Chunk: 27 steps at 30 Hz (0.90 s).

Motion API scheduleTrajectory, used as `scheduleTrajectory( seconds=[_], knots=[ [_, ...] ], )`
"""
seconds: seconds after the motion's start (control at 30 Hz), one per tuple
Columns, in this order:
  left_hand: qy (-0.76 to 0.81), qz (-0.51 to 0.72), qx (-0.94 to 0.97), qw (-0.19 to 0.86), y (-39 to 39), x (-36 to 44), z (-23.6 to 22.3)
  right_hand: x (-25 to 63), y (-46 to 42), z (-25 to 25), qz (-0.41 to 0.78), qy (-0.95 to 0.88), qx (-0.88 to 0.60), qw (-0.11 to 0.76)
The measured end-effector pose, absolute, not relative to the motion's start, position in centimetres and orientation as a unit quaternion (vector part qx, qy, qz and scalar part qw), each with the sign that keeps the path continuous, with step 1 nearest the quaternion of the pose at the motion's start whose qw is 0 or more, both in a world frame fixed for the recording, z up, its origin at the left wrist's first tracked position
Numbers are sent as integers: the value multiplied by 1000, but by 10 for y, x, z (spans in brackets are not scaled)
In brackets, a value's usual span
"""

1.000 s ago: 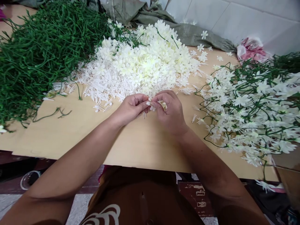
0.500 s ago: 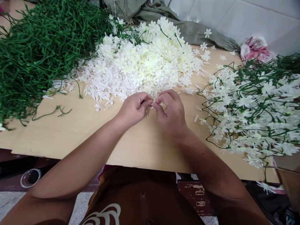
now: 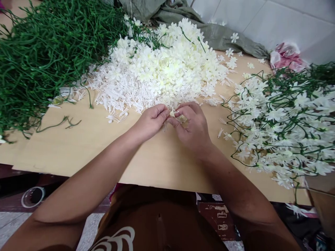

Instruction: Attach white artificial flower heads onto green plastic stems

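My left hand [image 3: 154,120] and my right hand [image 3: 192,123] meet fingertip to fingertip over the front of the table. Between them is a small cream-white artificial flower [image 3: 172,113], pinched by both. White stamen threads [image 3: 164,127] poke out below my left fingertips. Another pale petal piece [image 3: 182,119] shows within the curled fingers of my right hand. Just beyond lies a heap of loose white flower heads [image 3: 170,66], with a pile of white stamen pieces [image 3: 123,92] along its near left side.
A large tangle of green plastic stems [image 3: 52,59] covers the left. Stemmed white flowers [image 3: 282,122] lie in a pile at right. Behind are a grey-green cloth sack [image 3: 220,36], a pink and white bag [image 3: 286,57] and a tiled wall [image 3: 288,24]. Loose stems [image 3: 66,122] rest on cardboard [image 3: 104,150].
My fingertips have parted slightly, and more of the flower shows between them. My right hand has shifted a little to the right. The view has moved slightly.
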<state>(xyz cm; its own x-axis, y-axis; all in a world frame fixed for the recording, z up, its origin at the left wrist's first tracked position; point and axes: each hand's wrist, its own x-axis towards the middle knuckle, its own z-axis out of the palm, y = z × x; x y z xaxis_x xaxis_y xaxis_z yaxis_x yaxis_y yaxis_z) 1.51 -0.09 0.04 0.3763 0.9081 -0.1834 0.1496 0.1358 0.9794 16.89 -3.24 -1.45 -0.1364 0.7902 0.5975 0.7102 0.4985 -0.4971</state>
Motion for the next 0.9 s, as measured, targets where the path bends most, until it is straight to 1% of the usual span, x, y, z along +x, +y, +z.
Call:
scheduleTrajectory(
  seconds=[0.1,0.23,0.33,0.4,0.47,0.53,0.73,0.8,0.9],
  knots=[
    [458,309,594,584,-2,16,3,169,-33,-12,22,-757,-497,423],
    [450,313,580,602,-4,19,6,172,-33,-4,16,-762,-479,436],
    [433,320,573,617,-4,20,6,175,-33,2,45,-755,-480,444],
    [430,322,584,609,-3,19,5,177,-33,4,104,-746,-490,439],
    [437,321,613,575,-2,17,4,178,-33,4,175,-725,-505,433],
    [440,319,656,524,-2,16,2,178,-32,3,214,-703,-524,432],
    [408,317,792,324,-1,14,-7,178,-30,0,176,-728,-530,397],
    [402,309,810,296,-1,14,-7,178,-30,0,160,-735,-531,390],
    [395,315,819,271,-2,15,-5,177,-33,4,155,-728,-527,410]
  ],
)
